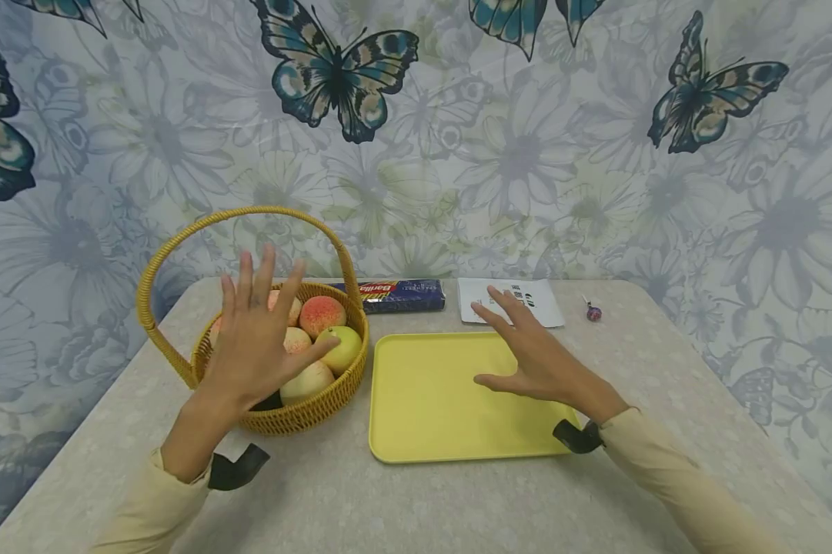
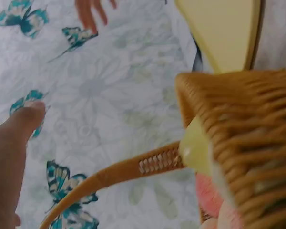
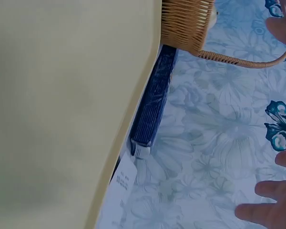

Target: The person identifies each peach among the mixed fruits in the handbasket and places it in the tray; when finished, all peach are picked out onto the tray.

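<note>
My left hand (image 1: 256,338) is raised with its fingers spread, overlapping the wicker basket (image 1: 319,412) in the head view. Inside the basket lie several fruits, among them a red peach (image 1: 322,315), a yellow-green apple (image 1: 342,348) and a pale round fruit (image 1: 308,382). The basket's tall handle (image 1: 270,209) arches over them. My right hand (image 1: 536,350), fingers apart and holding nothing, hovers over the right part of a flat yellow tray (image 1: 429,408). In the left wrist view the thumb (image 2: 24,124) is beside the handle.
Behind the tray lie a dark blue Barilla pack (image 1: 405,296) and a white printed packet (image 1: 512,302). A small purple round thing (image 1: 593,313) sits at the back right. All rest on a pale table (image 1: 416,508) against a butterfly-patterned wall.
</note>
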